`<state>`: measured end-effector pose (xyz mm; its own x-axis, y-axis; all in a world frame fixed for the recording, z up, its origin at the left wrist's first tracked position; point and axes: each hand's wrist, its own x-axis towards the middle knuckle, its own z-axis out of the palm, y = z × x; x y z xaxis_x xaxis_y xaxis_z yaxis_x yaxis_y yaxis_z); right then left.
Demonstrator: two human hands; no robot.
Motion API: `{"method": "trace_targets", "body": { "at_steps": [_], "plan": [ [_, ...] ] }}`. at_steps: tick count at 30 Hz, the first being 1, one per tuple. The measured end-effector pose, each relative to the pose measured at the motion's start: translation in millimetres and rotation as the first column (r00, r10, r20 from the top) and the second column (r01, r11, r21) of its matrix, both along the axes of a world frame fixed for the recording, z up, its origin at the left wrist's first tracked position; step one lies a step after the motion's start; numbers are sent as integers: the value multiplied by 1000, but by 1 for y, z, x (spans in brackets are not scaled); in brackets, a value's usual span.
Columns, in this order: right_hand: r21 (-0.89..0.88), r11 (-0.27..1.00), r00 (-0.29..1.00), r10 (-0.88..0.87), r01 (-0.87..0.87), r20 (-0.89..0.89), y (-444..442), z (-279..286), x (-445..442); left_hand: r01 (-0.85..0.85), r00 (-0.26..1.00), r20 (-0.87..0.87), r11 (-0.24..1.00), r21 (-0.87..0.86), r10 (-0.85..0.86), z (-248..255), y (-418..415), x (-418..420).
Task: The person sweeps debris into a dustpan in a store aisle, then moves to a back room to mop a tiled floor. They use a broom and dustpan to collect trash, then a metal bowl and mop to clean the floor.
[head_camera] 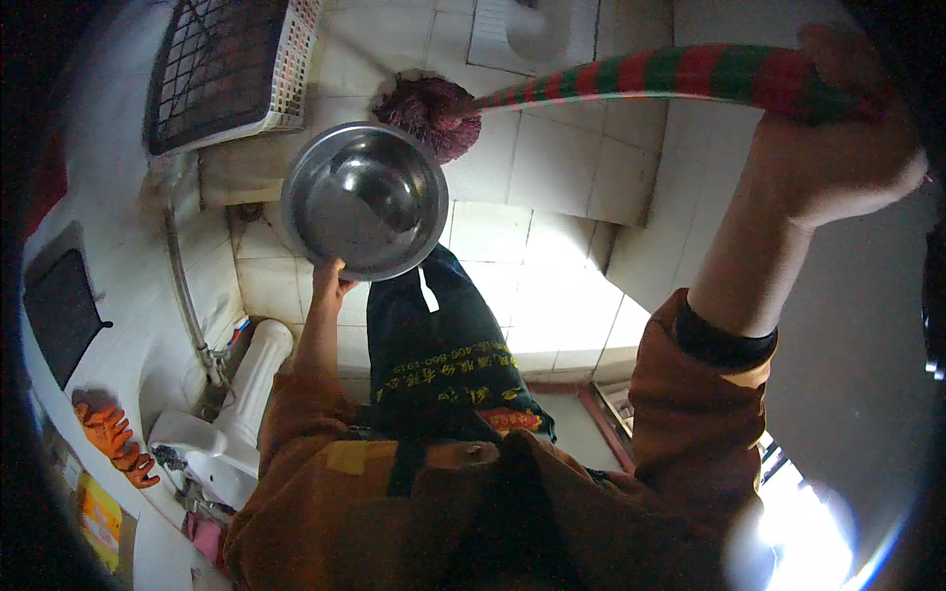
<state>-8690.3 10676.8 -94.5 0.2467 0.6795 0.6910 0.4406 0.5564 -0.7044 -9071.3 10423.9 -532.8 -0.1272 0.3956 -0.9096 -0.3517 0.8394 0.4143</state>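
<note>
My left hand (332,279) grips the near rim of a round stainless steel basin (347,214), thumb over the edge. The basin is tilted so that I look into its shiny inside; I cannot tell whether it holds any water. At the upper right my right hand (850,155) is wrapped around a mop handle (680,70) with red and green stripes. From there the handle runs left to a dark red string mop head (436,114), which lies on the raised tiled floor just beyond the basin and is partly covered by it.
A squat toilet (536,29) is set into the raised tiled step (554,159). A plastic basket (284,81) stands at the upper left. Along the left wall are a pipe (181,273), a pedestal washbasin (214,451) and orange rubber gloves (114,443). A dark apron (436,347) bearing writing hangs before me.
</note>
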Motion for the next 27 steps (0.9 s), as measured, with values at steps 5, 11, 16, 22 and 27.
{"method": "trace_targets", "body": {
  "at_steps": [5, 11, 16, 22, 27],
  "plan": [
    [-43, 970, 962, -232, 240, 145, -17, -2, -6, 14, 992, 121, 969, 246, -45, 29, -71, -56],
    [-149, 868, 836, 391, -474, -385, -51, 62, -33, -469, 883, 123, 870, 151, 454, 154, -108, -50],
    [-73, 711, 708, 677, -700, -202, -82, 51, -2, -566, 824, 142, 811, 149, 549, 153, -149, -72],
    [-222, 894, 861, 267, -389, -433, -71, -26, -61, -644, 760, 79, 731, 228, 645, 169, -187, -69],
    [-12, 844, 814, 512, -536, -273, -79, 88, -21, -555, 822, 66, 770, 315, 565, 174, -185, -78]
  ]
}}
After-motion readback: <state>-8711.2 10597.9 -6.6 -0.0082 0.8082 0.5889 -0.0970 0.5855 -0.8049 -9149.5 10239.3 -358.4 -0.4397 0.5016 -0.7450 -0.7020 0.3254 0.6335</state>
